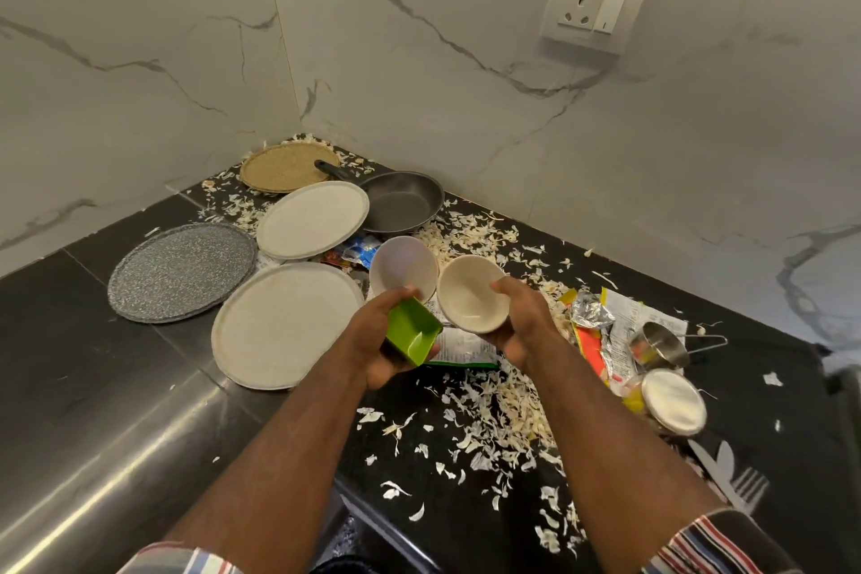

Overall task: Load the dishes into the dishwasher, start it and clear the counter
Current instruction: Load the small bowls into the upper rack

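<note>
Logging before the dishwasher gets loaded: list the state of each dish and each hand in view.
left hand: grips green container and white bowl
green container: held, tilted
white bowl: held, tilted
right hand: grips cream bowl
cream bowl: held, tilted, empty
frying pan: on counter, empty
steel cup: lying on its side

Count, placed from the frying pan (401, 202): four round plates to its left — two cream (312, 219) (285, 324), one grey speckled (181, 270), one tan woven (285, 166). Two small bowls (403, 268) (471, 294) in front. One green cup (412, 337). One steel measuring cup (659, 347) and one round lid (673, 401), far right.
</note>
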Demonstrator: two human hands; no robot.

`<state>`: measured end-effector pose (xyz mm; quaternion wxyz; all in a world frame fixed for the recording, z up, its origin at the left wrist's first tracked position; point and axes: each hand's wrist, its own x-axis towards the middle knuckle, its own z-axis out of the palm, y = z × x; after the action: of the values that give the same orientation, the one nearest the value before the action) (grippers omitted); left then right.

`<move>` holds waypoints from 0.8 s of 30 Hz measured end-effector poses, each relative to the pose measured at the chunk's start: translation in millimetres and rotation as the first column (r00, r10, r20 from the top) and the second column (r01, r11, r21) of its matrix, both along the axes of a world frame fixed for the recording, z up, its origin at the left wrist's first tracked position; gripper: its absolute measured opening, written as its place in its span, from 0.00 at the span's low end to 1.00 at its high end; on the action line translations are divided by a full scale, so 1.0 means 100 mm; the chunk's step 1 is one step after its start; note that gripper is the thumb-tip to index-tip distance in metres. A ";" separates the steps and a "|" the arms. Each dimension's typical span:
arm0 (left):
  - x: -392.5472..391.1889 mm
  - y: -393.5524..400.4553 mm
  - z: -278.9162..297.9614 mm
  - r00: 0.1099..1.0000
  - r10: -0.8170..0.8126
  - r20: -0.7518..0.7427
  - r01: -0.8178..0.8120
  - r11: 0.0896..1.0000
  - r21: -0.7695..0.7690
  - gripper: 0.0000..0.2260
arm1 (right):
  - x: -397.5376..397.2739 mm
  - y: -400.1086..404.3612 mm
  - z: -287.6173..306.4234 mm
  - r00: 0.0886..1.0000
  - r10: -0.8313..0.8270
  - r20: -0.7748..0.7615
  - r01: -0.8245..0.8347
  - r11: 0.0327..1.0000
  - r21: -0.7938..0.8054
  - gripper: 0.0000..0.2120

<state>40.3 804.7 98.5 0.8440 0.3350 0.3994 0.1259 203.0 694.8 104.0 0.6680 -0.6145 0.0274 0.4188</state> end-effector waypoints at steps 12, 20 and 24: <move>-0.05 -0.66 0.04 0.979 -0.198 0.039 0.198 0.980 -0.004 0.17 | -0.33 -0.98 -0.14 0.937 -0.122 -0.328 0.255 0.880 0.400 0.23; -0.03 -1.31 -0.03 0.961 -0.270 0.061 0.271 0.963 -0.006 0.17 | -0.58 -1.79 -0.16 0.883 -0.319 -0.346 0.441 0.817 0.372 0.24; -0.12 -1.68 -0.06 0.951 -0.306 0.050 0.305 0.952 0.024 0.19 | -0.77 -2.19 -0.19 0.878 -0.353 -0.324 0.458 0.817 0.351 0.32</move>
<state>28.4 637.0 92.6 0.8610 0.3958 0.3193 0.0058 125.7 475.6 84.7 0.8491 -0.3808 0.1505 0.3338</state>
